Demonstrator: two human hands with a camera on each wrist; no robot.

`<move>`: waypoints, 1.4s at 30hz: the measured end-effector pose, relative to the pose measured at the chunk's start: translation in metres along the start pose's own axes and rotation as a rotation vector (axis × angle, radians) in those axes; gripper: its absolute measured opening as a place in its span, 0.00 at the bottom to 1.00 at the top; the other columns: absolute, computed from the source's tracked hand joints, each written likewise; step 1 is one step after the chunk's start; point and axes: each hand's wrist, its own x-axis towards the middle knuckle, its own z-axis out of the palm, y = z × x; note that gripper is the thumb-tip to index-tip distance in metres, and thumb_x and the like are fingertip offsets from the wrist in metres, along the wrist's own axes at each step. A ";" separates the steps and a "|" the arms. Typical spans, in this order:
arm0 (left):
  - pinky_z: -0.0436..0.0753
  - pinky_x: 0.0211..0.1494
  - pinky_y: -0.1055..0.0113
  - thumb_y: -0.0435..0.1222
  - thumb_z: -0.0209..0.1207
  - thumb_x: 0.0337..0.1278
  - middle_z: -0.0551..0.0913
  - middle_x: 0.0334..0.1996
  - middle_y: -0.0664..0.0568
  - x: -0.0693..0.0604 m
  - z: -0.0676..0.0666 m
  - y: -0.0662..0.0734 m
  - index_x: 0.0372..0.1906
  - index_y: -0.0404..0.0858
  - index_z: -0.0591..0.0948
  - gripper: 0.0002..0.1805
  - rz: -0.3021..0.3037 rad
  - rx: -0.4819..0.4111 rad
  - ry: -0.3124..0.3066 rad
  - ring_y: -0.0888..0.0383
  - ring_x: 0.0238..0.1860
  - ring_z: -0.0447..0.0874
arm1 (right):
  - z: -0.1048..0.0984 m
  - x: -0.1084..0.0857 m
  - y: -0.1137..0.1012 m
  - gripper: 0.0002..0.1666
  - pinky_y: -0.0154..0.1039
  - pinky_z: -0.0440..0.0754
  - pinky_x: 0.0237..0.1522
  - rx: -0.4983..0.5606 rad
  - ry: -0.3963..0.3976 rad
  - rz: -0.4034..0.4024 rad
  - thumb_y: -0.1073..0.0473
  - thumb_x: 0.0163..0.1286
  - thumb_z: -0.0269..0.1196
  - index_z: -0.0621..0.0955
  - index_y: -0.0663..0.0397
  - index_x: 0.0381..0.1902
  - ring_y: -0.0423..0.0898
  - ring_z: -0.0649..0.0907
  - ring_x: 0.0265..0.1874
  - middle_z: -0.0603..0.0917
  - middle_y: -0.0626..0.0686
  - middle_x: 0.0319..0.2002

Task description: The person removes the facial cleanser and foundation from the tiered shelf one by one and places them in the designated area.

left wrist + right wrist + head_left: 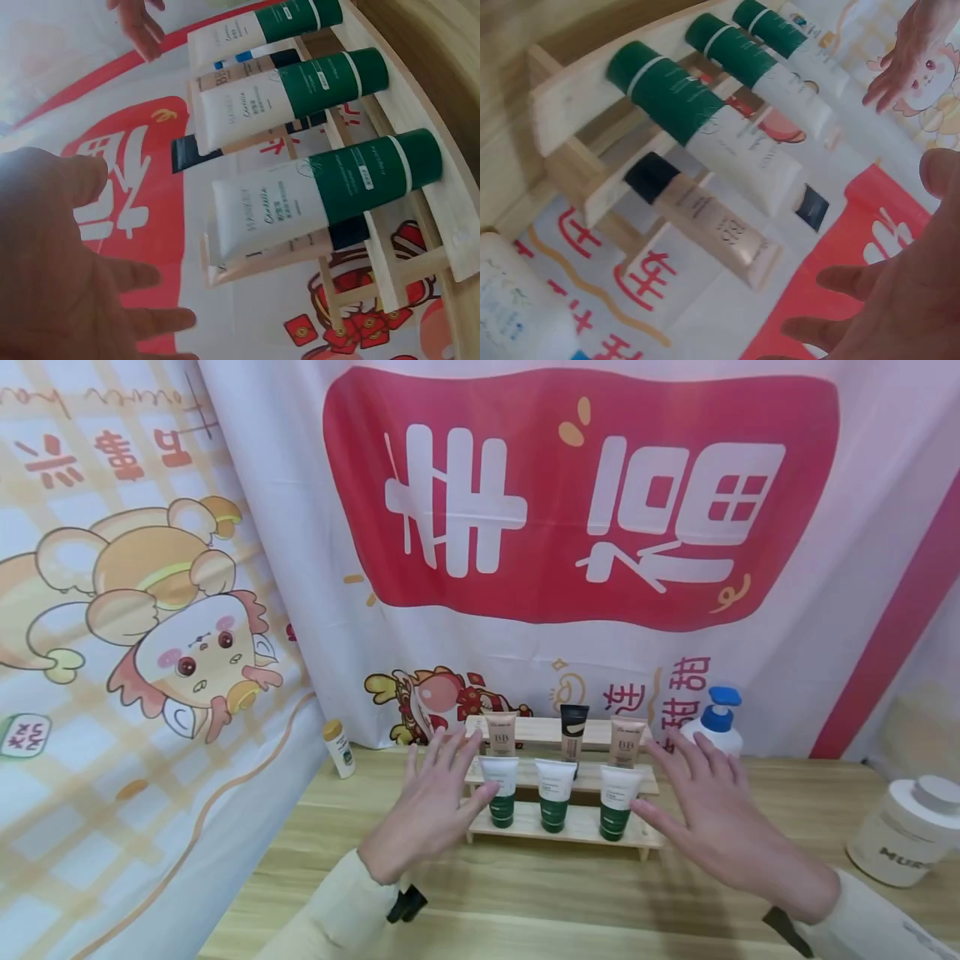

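Note:
A tiered wooden rack stands on the table between my two hands. On its lowest step stand three white and green tubes, on the left, in the middle and on the right. Behind them are two beige BB cream tubes and a dark-topped tube. My left hand, fingers spread, hovers beside the rack's left end, apart from the tubes in the left wrist view. To the right my other hand is likewise spread, holding nothing.
A small yellow-capped bottle stands at the back left. Behind the right hand is a white pump bottle with a blue head. A white lidded jar sits at the far right. Printed cloth hangs behind and left.

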 end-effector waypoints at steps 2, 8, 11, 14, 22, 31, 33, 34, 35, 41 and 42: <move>0.37 0.68 0.41 0.61 0.43 0.65 0.46 0.74 0.51 0.001 0.004 -0.005 0.75 0.49 0.51 0.39 0.026 -0.025 0.026 0.48 0.73 0.37 | 0.004 0.000 0.006 0.47 0.74 0.40 0.57 0.015 0.011 -0.003 0.29 0.66 0.48 0.57 0.51 0.73 0.70 0.49 0.66 0.51 0.66 0.71; 0.56 0.68 0.48 0.54 0.53 0.62 0.59 0.68 0.50 0.008 0.021 -0.018 0.72 0.46 0.57 0.38 0.094 -0.116 0.133 0.53 0.68 0.53 | 0.022 0.000 0.025 0.37 0.68 0.61 0.55 0.104 0.082 -0.008 0.37 0.69 0.52 0.70 0.60 0.62 0.65 0.66 0.59 0.67 0.64 0.61; 0.62 0.66 0.55 0.50 0.58 0.60 0.64 0.63 0.52 0.011 0.027 -0.020 0.70 0.44 0.61 0.36 0.118 -0.166 0.183 0.56 0.64 0.59 | 0.036 0.002 0.035 0.26 0.63 0.71 0.50 0.144 0.103 -0.013 0.47 0.68 0.59 0.76 0.61 0.54 0.63 0.74 0.52 0.75 0.62 0.52; 0.65 0.64 0.59 0.47 0.61 0.59 0.67 0.61 0.54 0.013 0.031 -0.019 0.67 0.44 0.65 0.33 0.122 -0.215 0.207 0.59 0.62 0.62 | 0.053 0.006 0.049 0.18 0.59 0.76 0.46 0.156 0.101 -0.022 0.58 0.63 0.65 0.79 0.59 0.49 0.60 0.78 0.47 0.79 0.59 0.47; 0.70 0.60 0.59 0.43 0.62 0.58 0.70 0.56 0.56 0.018 0.040 -0.019 0.62 0.43 0.71 0.27 0.153 -0.286 0.224 0.59 0.58 0.67 | 0.089 0.013 0.071 0.16 0.54 0.79 0.41 0.191 0.071 -0.006 0.64 0.58 0.68 0.80 0.59 0.44 0.56 0.80 0.40 0.80 0.56 0.43; 0.73 0.56 0.59 0.40 0.63 0.57 0.71 0.53 0.58 0.022 0.048 -0.019 0.58 0.47 0.75 0.23 0.172 -0.307 0.257 0.61 0.55 0.67 | 0.099 0.015 0.075 0.13 0.55 0.78 0.44 0.210 0.004 0.076 0.64 0.60 0.66 0.81 0.59 0.43 0.56 0.79 0.43 0.79 0.55 0.42; 0.73 0.54 0.61 0.40 0.63 0.58 0.71 0.52 0.58 0.023 0.049 -0.019 0.56 0.47 0.76 0.21 0.170 -0.305 0.267 0.62 0.53 0.67 | 0.100 0.015 0.076 0.12 0.54 0.78 0.42 0.221 -0.015 0.091 0.64 0.59 0.66 0.81 0.59 0.43 0.55 0.80 0.41 0.79 0.54 0.41; 0.74 0.54 0.61 0.40 0.63 0.58 0.71 0.51 0.59 0.023 0.050 -0.020 0.55 0.46 0.76 0.20 0.170 -0.303 0.274 0.62 0.53 0.67 | 0.101 0.015 0.076 0.12 0.53 0.79 0.42 0.226 -0.021 0.092 0.65 0.59 0.67 0.81 0.59 0.42 0.55 0.80 0.41 0.79 0.54 0.41; 0.74 0.54 0.62 0.39 0.63 0.58 0.71 0.50 0.59 0.023 0.051 -0.021 0.54 0.46 0.76 0.19 0.171 -0.301 0.281 0.62 0.52 0.67 | 0.102 0.015 0.077 0.12 0.53 0.79 0.42 0.229 -0.027 0.089 0.65 0.58 0.67 0.81 0.59 0.42 0.54 0.80 0.41 0.79 0.54 0.41; 0.75 0.53 0.62 0.39 0.63 0.58 0.73 0.50 0.59 0.026 0.063 -0.026 0.54 0.45 0.76 0.19 0.189 -0.346 0.315 0.63 0.51 0.71 | 0.109 0.016 0.078 0.15 0.53 0.79 0.41 0.229 -0.033 0.073 0.65 0.56 0.68 0.82 0.60 0.43 0.54 0.80 0.40 0.78 0.54 0.42; 0.75 0.54 0.62 0.39 0.63 0.58 0.74 0.51 0.59 0.026 0.066 -0.027 0.55 0.45 0.76 0.20 0.192 -0.358 0.316 0.62 0.52 0.72 | 0.110 0.016 0.078 0.15 0.52 0.79 0.42 0.228 -0.034 0.076 0.65 0.56 0.68 0.82 0.60 0.43 0.53 0.80 0.40 0.78 0.54 0.41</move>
